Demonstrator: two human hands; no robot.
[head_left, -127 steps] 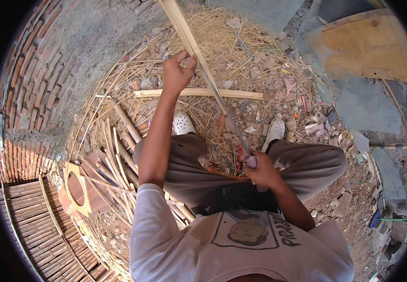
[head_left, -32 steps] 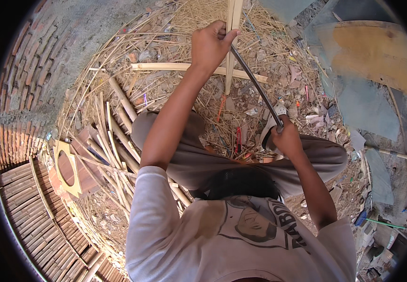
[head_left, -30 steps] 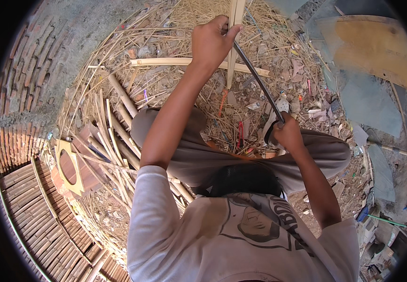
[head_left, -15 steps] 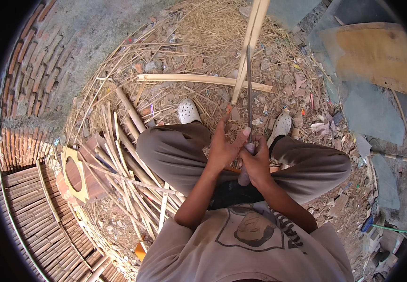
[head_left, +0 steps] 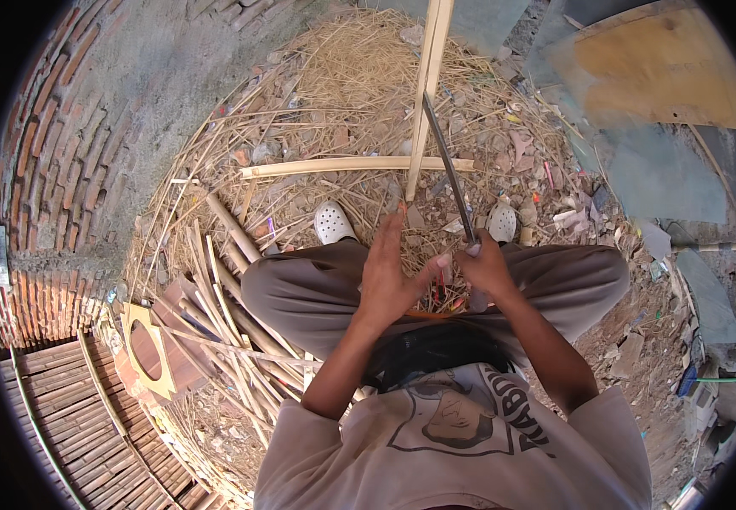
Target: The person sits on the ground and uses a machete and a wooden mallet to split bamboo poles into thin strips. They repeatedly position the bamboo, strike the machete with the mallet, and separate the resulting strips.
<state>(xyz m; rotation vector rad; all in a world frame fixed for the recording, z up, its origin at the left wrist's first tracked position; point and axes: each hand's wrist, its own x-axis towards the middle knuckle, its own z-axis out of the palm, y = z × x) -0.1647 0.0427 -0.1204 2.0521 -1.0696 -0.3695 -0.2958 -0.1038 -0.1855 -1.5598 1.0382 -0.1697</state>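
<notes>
My right hand [head_left: 487, 270] is wrapped round the handle of a long, narrow-bladed machete [head_left: 450, 166]. The dark blade points away from me, and its tip overlaps a pale split bamboo piece [head_left: 423, 110]; I cannot tell whether they touch. That piece runs from the upper edge of the view down to a near end just beyond my left hand. My left hand [head_left: 385, 276] holds nothing, fingers stretched forward and thumb apart. A second bamboo strip [head_left: 342, 167] lies crosswise on the ground, passing by the first piece's lower part.
Bamboo sticks [head_left: 232, 327] lie piled left of my folded legs, beside a yellow board with a round hole [head_left: 166, 378]. A brick wall [head_left: 49, 161] rises at left. Glass-like sheets [head_left: 665, 174] lie at right. Straw and rubble [head_left: 359, 68] cover the ground ahead.
My right hand has shifted right, away from my left hand, and the machete now slants with its tip leftward. The whole view has also shifted slightly.
</notes>
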